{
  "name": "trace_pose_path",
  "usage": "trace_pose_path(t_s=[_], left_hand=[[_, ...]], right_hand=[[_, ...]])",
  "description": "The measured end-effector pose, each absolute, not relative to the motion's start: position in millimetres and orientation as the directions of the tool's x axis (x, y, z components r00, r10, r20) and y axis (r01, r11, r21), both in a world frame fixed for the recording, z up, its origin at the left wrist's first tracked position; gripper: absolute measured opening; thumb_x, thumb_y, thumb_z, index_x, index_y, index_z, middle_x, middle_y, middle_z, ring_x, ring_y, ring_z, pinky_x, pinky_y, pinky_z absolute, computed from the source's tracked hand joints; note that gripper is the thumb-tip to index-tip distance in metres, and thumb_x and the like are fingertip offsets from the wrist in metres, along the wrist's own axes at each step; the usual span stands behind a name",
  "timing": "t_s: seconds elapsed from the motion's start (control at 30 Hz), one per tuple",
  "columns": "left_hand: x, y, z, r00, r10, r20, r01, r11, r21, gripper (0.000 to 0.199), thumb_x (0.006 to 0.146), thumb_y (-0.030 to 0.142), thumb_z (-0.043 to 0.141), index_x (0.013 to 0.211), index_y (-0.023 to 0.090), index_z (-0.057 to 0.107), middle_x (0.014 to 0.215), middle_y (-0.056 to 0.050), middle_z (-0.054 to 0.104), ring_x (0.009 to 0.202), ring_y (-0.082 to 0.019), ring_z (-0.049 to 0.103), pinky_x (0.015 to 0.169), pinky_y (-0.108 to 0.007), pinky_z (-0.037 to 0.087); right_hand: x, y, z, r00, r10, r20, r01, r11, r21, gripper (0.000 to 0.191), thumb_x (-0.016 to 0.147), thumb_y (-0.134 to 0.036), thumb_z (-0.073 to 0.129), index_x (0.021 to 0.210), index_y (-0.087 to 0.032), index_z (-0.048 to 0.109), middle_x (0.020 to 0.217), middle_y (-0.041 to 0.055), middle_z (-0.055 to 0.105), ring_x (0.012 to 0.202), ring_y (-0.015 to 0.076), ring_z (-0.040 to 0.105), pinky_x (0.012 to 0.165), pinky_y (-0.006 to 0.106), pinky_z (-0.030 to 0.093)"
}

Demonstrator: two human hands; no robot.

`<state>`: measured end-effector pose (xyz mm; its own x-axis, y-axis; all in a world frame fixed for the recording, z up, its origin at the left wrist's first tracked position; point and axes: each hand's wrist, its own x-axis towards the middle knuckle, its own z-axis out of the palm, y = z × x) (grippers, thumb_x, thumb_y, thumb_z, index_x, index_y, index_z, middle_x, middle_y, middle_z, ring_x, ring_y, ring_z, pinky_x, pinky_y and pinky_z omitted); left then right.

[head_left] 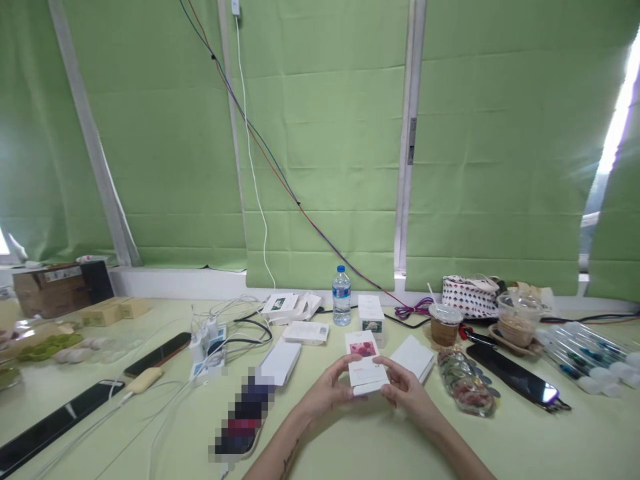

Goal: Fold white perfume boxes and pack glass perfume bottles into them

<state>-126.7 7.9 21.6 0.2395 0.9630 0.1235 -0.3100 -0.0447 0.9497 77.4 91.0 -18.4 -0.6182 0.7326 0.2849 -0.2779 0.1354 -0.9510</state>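
Both hands hold a small white card box [368,373] over the table, near the middle. My left hand [327,387] grips its left edge between thumb and fingers, and my right hand [404,387] grips the right edge. Just behind the box is a card with a pink flower picture [363,345]; whether it is joined to the box I cannot tell. White boxes [411,358] lie right behind my right hand. Another white stack [281,363] lies to the left. A row of white boxes [371,313] with a flower picture on its front is farther back.
A water bottle [341,300] stands at the back. Phones [60,417], a power strip [209,353] and white cables are on the left. On the right are a drink cup [445,325], round wrapped packets [467,387], a black phone [515,373] and clear tubes [585,353].
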Motion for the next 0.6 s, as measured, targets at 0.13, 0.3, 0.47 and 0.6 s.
trace_pose_path(t_s=[0.13,0.3,0.47,0.6], left_hand=[[-125.0,5.6,24.8,0.232,0.969,0.088,-0.317,-0.010,0.948,0.055,0.068,0.017,0.079,0.119,0.028,0.059,0.130,-0.009,0.056,0.101,-0.026,0.065,0.093,-0.045,0.048],[-124.4,7.3,21.8,0.208,0.972,0.107,-0.304,-0.040,0.952,0.051,0.069,0.018,0.079,0.115,0.027,0.061,0.125,-0.008,0.060,0.098,-0.026,0.066,0.091,-0.046,0.049],[-125.7,9.3,19.1,0.188,0.977,0.096,-0.279,-0.040,0.959,0.051,0.068,0.020,0.079,0.116,0.026,0.061,0.123,-0.009,0.060,0.099,-0.027,0.065,0.088,-0.044,0.051],[-125.4,10.6,17.2,0.165,0.982,0.092,-0.241,-0.051,0.969,0.048,0.069,0.024,0.078,0.114,0.026,0.062,0.125,-0.009,0.058,0.093,-0.026,0.067,0.083,-0.042,0.054]], right_hand=[[77.0,90.8,-17.9,-0.602,0.745,0.288,-0.284,0.137,-0.949,0.056,0.070,-0.045,0.074,0.119,-0.023,0.058,0.072,-0.0021,0.052,0.056,0.0109,0.042,0.048,0.022,0.035],[75.3,91.0,-18.9,-0.596,0.742,0.308,-0.288,0.161,-0.944,0.053,0.071,-0.045,0.073,0.117,-0.023,0.058,0.070,-0.0028,0.051,0.056,0.0106,0.041,0.047,0.021,0.033],[74.2,88.6,-17.0,-0.571,0.763,0.302,-0.278,0.166,-0.946,0.052,0.068,-0.048,0.074,0.112,-0.023,0.060,0.065,-0.0045,0.049,0.053,0.0104,0.040,0.045,0.021,0.032],[74.0,88.1,-15.8,-0.558,0.773,0.301,-0.262,0.180,-0.948,0.050,0.069,-0.048,0.074,0.110,-0.022,0.060,0.060,-0.0066,0.042,0.051,0.0100,0.040,0.043,0.020,0.033]])
